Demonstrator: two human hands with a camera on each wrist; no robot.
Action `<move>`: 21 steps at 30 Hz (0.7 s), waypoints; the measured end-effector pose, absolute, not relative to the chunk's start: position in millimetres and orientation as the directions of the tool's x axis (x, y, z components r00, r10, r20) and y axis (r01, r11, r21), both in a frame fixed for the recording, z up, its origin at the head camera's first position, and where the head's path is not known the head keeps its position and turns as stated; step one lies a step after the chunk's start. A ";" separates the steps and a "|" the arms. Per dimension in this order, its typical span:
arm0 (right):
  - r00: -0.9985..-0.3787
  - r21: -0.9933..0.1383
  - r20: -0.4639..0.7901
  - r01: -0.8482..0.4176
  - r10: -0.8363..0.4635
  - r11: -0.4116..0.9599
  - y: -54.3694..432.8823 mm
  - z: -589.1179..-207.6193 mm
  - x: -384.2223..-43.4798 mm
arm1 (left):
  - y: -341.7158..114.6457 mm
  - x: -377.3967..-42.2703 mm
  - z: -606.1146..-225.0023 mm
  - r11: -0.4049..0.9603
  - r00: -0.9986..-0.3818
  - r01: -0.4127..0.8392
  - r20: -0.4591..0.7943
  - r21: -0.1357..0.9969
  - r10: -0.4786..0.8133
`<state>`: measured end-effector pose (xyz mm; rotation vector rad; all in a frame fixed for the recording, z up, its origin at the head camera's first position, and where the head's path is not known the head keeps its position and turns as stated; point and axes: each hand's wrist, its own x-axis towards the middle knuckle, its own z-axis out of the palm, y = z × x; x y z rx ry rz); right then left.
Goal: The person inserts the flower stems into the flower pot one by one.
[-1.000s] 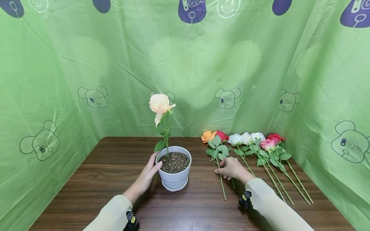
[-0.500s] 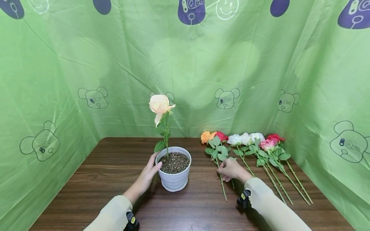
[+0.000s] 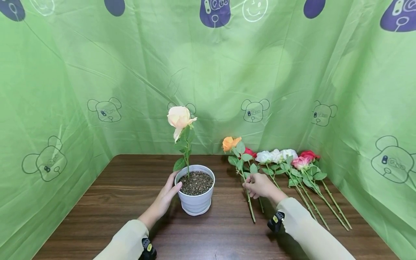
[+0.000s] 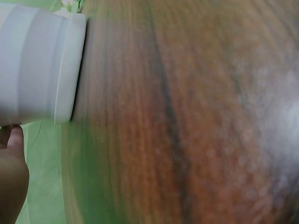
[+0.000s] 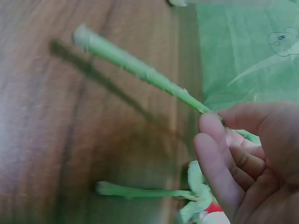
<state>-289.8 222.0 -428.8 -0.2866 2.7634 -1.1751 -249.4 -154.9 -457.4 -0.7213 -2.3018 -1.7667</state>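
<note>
A white flowerpot (image 3: 196, 203) filled with dark soil (image 3: 197, 183) stands on the table. A peach rose (image 3: 179, 118) rises upright from the soil near the left rim. My left hand (image 3: 165, 194) holds the pot's left side, with its thumb at the rim; the left wrist view shows the ridged pot wall (image 4: 32, 65) and part of that hand. Right of the pot, my right hand (image 3: 260, 186) pinches the stem of an orange rose (image 3: 230, 143) between thumb and fingers. In the right wrist view the bare stem end (image 5: 140, 70) is raised above its shadow.
Beside the right hand lie a red rose (image 3: 249, 153), several white roses (image 3: 276, 156), a pink rose (image 3: 301, 162) and another red rose (image 3: 310, 155), stems toward the front. A green printed curtain (image 3: 208, 83) surrounds the wooden table (image 3: 130, 180).
The right hand has closed its pinch on the orange rose's stem and lifted it; the bloom has risen off the table and shifted slightly left. The left hand and pot have stayed put.
</note>
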 end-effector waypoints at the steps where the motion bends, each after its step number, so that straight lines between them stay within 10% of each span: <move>1: -0.975 -0.720 -0.023 -0.138 -0.223 0.680 221.8 -425.3 -289.6 | -155.1 -249.8 -457.5 0.189 -0.871 0.461 0.402 0.867 0.283; 21: -0.911 -0.762 0.331 -0.413 -0.247 0.499 198.8 -373.8 -288.9 | -164.2 -251.2 -451.3 0.185 -0.886 0.415 0.348 0.891 0.306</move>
